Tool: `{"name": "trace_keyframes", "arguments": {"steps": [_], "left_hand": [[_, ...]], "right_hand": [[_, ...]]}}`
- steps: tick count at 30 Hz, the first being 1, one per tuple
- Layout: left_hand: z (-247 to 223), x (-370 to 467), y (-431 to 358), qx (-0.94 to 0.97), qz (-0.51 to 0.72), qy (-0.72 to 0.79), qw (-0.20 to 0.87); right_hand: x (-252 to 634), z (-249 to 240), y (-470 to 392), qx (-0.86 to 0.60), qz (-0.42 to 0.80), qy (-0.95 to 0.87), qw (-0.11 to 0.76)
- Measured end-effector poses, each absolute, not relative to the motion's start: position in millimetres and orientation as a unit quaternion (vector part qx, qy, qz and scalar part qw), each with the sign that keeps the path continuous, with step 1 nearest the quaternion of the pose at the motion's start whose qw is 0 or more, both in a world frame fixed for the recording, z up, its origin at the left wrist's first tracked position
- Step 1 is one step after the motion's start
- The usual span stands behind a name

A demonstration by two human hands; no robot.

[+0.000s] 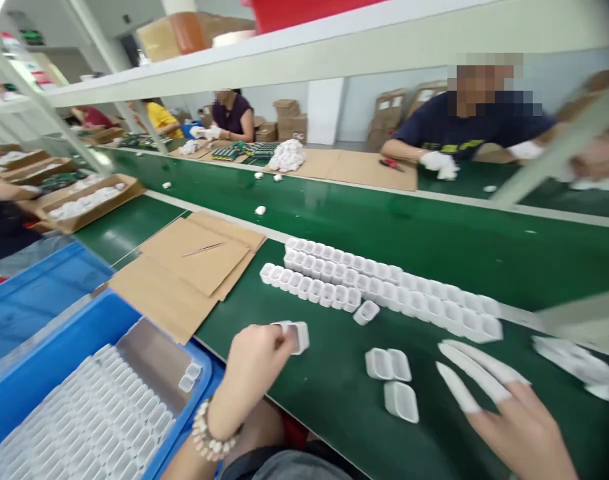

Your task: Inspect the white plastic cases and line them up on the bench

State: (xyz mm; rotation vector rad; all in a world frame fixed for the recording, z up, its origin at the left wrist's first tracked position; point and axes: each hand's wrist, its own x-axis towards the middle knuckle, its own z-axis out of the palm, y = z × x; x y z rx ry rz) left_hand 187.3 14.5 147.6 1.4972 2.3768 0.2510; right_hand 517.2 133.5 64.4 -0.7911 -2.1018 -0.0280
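Observation:
My left hand [264, 357], with a beaded bracelet on the wrist, is closed on white plastic cups [299, 338] above the green table. My right hand [509, 400] wears white finger covers and is spread over the table at the right, holding nothing. Between the hands lie a pair of joined-looking cups [388, 365] and another cup [401, 401] just below them. Farther back, rows of white cups [394, 293] run across the table, with a shorter row [309, 287] in front. A single tilted cup [367, 313] sits near that row's right end.
A blue bin [199, 400] full of white cups stands at the lower left. Cardboard sheets [184, 267] carry tweezers [203, 249]. White crumpled material [579, 363] lies at the right. Behind the green belt [334, 207], a person [469, 133] in dark clothes works; an overhead shelf [284, 73] crosses the view.

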Motion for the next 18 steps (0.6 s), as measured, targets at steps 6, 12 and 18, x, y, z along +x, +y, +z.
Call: {"name": "trace_keyframes", "arguments": {"steps": [6,12,18], "left_hand": [[133.6,300.6,104.4,0.718,0.127,0.676,0.106],[106.7,340.7,142.2,0.734,0.101,0.664,0.097],[97.0,343.3,161.9,0.72,0.078,0.681,0.106]], "right_hand": [[526.3,68.9,141.8,-0.403,-0.066,-0.781,0.473],[533.5,69.8,142.9,-0.44,-0.032,-0.758,0.481],[530.0,70.9,141.3,-0.434,-0.01,-0.76,0.484]]}}
